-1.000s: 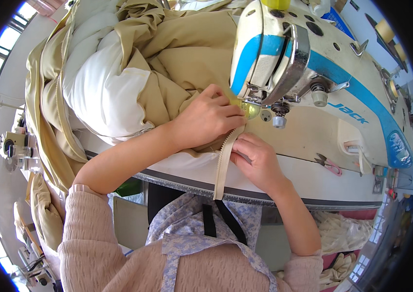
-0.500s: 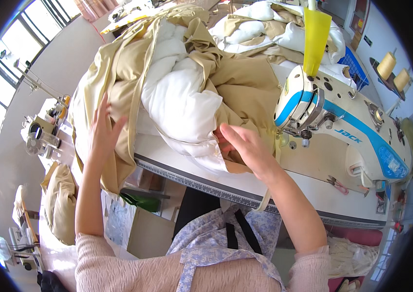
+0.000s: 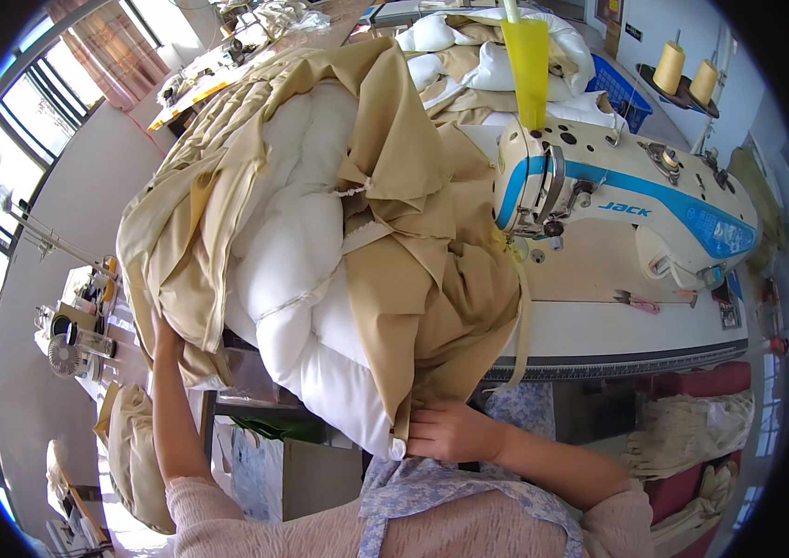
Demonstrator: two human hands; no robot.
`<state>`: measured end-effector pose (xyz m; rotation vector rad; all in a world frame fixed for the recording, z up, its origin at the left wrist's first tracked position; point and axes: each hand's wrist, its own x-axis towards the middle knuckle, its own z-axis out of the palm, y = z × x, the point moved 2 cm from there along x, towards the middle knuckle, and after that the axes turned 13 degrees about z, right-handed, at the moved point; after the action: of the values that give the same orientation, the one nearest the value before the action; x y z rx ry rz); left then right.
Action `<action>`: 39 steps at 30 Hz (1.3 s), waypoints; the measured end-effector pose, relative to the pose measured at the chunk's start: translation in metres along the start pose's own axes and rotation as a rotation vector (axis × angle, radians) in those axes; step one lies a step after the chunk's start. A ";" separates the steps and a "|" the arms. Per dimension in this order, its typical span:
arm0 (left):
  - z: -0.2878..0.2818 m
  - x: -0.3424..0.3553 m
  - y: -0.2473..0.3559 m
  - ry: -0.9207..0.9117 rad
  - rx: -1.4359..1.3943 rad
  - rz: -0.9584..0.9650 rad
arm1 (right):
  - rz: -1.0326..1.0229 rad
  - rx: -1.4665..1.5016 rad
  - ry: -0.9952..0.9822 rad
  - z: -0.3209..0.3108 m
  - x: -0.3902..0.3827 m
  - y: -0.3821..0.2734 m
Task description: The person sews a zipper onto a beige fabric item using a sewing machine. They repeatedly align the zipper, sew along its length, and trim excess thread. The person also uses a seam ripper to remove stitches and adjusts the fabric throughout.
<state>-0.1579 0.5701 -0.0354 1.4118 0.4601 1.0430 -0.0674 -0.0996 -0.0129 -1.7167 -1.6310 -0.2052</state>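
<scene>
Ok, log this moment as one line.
left hand: under bulky tan-and-white padded quilt | right hand: gripping its lower edge | white-and-blue sewing machine: beside

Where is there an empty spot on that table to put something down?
Bare table shows right of the tan and white quilt, in front of the sewing machine, near small pink snips. Left of that, the quilt buries everything; both hands grip its edges.

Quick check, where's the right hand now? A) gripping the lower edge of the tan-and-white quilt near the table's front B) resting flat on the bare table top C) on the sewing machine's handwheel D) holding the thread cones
A: the right hand grips the hanging lower edge of the tan-and-white quilt just below the table's front edge, well clear of the sewing machine.
</scene>
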 end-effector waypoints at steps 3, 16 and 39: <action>0.083 0.061 0.084 0.015 0.265 0.199 | 0.156 -0.096 -0.055 0.014 -0.013 0.000; 0.488 -0.212 0.240 -1.248 0.550 1.082 | 0.193 -0.159 -0.017 0.025 0.010 -0.006; 0.496 -0.252 0.090 -2.037 1.818 1.224 | 0.410 0.100 0.045 -0.055 -0.015 -0.022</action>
<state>0.0825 0.0685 0.0542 -2.0681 0.9697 0.6455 -0.0697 -0.1466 0.0266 -1.9082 -1.2022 0.0356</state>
